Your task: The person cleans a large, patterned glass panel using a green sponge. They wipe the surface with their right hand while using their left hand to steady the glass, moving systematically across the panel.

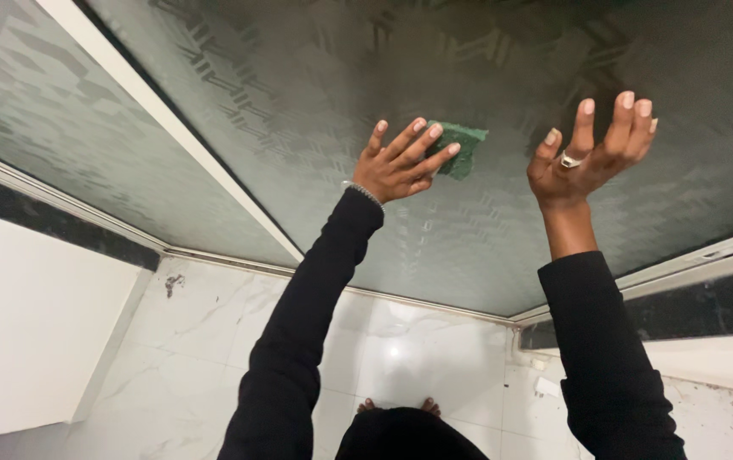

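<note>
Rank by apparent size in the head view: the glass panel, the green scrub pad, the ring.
1. Glass panel, largest by far.
2. Green scrub pad, under the left hand.
3. Ring on the right hand, smallest.

My left hand [396,163] and right hand [592,153] have open patterned glass [315,77] all around; the white frame bar [170,128] at upper left blocks sideways passage.

Green sponge [460,146], patterned frosted glass [315,77], black sleeves [315,298]
</note>
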